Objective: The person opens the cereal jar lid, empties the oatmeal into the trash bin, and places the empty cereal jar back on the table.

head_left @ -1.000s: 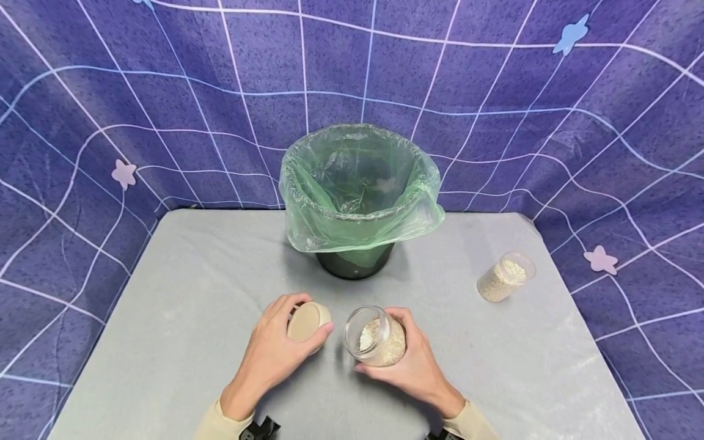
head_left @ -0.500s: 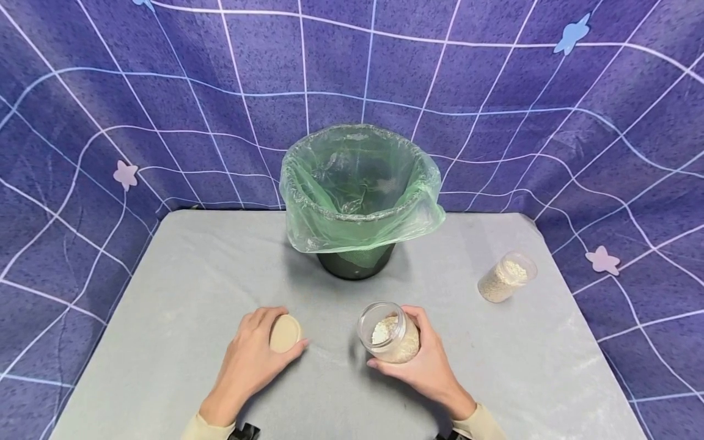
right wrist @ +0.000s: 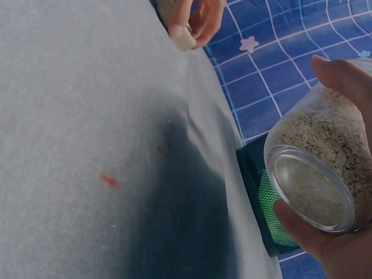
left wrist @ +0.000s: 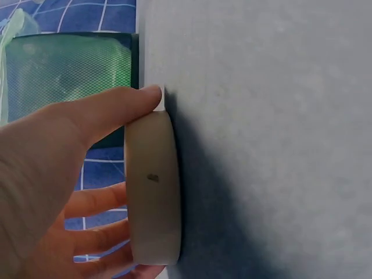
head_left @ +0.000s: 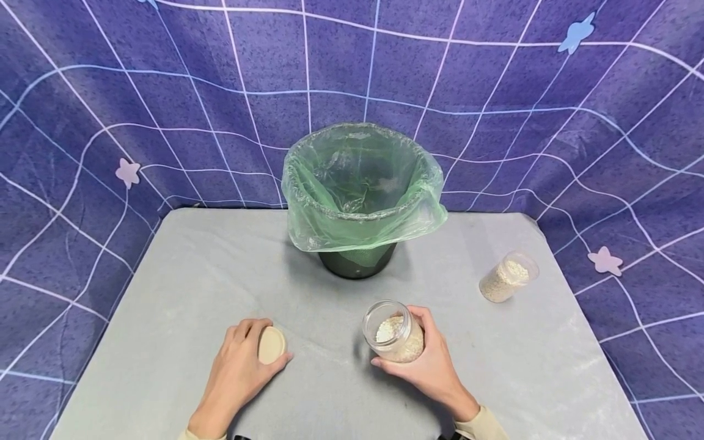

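Note:
A round beige lid (head_left: 272, 346) is held by its edge between the thumb and fingers of my left hand (head_left: 233, 366), low over the table's left side. In the left wrist view the lid (left wrist: 152, 192) stands close to the cloth, its rim marked by a small dark spot. My right hand (head_left: 434, 366) grips a clear, lidless jar (head_left: 404, 345) of pale flakes, its mouth tilted away to the left. The jar's base (right wrist: 311, 192) shows in the right wrist view, raised off the table. A gap of bare cloth separates the hands.
Behind the hands stands a dark mesh bin (head_left: 356, 261) lined with a green plastic bag (head_left: 363, 229). Another clear jar (head_left: 500, 281) of pale flakes is at the right. Grey cloth (head_left: 192, 263) covers the table; a purple gridded curtain (head_left: 341, 67) surrounds its back and sides.
My left hand has carried the lid left and toward me, away from the jar. My right hand has shifted the jar slightly to the right. The bin and the other jar stay put.

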Demonstrator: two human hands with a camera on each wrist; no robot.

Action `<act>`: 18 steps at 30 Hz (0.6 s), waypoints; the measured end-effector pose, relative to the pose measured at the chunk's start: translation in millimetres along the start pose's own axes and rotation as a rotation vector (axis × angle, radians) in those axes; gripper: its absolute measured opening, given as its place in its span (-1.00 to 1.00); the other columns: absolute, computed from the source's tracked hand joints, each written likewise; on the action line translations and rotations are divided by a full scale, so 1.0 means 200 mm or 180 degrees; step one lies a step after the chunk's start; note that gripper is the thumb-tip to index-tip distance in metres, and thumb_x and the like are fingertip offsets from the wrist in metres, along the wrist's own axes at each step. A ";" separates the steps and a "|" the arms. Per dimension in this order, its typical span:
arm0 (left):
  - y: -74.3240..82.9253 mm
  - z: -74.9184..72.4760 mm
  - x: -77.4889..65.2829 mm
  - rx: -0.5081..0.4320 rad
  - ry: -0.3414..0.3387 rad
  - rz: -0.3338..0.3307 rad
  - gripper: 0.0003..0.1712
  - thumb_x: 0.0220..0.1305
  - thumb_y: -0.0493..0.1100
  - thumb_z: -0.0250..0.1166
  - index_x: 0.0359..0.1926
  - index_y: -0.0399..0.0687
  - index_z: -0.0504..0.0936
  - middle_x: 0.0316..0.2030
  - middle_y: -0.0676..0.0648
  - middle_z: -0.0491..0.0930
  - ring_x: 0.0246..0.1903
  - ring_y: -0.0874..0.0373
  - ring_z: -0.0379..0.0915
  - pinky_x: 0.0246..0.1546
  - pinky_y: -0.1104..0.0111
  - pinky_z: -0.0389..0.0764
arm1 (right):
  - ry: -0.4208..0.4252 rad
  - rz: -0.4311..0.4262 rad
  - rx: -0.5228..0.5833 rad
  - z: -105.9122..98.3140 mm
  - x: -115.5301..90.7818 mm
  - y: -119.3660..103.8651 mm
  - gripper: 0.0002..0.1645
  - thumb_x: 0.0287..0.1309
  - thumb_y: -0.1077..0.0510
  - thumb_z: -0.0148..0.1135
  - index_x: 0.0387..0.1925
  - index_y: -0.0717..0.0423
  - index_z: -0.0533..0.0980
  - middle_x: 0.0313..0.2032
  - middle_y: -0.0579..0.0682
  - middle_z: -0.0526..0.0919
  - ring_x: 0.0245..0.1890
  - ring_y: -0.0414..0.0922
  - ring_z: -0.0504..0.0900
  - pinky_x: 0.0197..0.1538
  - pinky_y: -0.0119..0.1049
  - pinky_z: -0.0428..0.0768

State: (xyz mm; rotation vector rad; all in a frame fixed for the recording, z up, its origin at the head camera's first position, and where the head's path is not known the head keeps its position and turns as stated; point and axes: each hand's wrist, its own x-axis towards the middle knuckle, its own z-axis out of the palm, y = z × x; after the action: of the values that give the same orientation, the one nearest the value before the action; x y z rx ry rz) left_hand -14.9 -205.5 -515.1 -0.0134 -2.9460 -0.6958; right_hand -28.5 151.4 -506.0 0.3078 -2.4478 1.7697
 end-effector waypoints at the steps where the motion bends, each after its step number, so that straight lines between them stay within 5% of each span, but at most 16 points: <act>1: 0.00 0.00 0.00 0.0004 -0.0002 0.0001 -0.18 0.04 0.21 0.67 0.23 -0.07 0.63 0.13 -0.19 0.57 0.09 -0.25 0.48 -0.05 -0.18 0.60 | 0.0000 0.0010 0.0006 0.00 0.00 0.00 0.11 -0.35 -0.04 0.90 0.28 -0.12 0.43 0.08 -0.21 0.72 0.07 -0.11 0.69 0.18 -0.37 0.54; 18: -0.01 0.03 -0.04 0.0075 -0.0038 0.0020 -0.14 0.08 0.18 0.66 0.30 -0.08 0.56 0.21 -0.22 0.50 0.16 -0.28 0.44 0.03 -0.18 0.55 | 0.0027 0.0105 0.0033 0.02 0.00 0.01 0.14 -0.37 -0.04 0.91 0.28 -0.08 0.43 0.04 -0.20 0.73 0.03 -0.13 0.70 0.16 -0.38 0.54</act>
State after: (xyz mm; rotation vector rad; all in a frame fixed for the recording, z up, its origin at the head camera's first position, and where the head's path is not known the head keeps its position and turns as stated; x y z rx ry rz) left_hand -8.5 -204.1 -520.9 -0.0249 -2.9641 -0.6624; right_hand -28.4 148.4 -508.6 0.2618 -2.4525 1.7933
